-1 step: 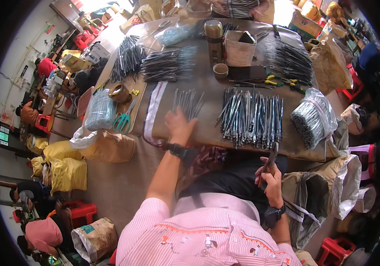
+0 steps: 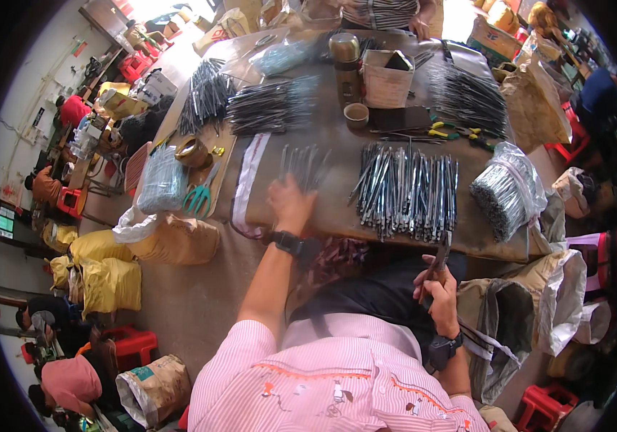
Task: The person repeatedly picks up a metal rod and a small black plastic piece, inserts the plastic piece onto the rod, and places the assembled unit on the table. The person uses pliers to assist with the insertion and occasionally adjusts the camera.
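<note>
My left hand (image 2: 292, 205) rests on the table, its fingers closed around the near ends of a small bunch of thin metal strips (image 2: 307, 164). The strips fan out away from me and look slightly smeared by motion. In my right hand (image 2: 439, 297), held low at the table's front edge, is a pair of pliers (image 2: 443, 248) with the jaws pointing up. The jaws are close to the near ends of a wide pile of thin dark metal strips (image 2: 408, 191). To the right lies a plastic-wrapped bundle of strips (image 2: 506, 191).
More strip piles (image 2: 269, 104) lie farther back on the table (image 2: 337, 133). A flask (image 2: 346, 68), a paper cup (image 2: 356, 115), a white box (image 2: 387, 79) and yellow-handled pliers (image 2: 444, 129) stand or lie beyond. Teal scissors (image 2: 199, 198) are left; sacks (image 2: 179, 241) flank the table.
My hands stay almost in place. The view has shifted very slightly, and the hand of the person across the table has moved a little.
</note>
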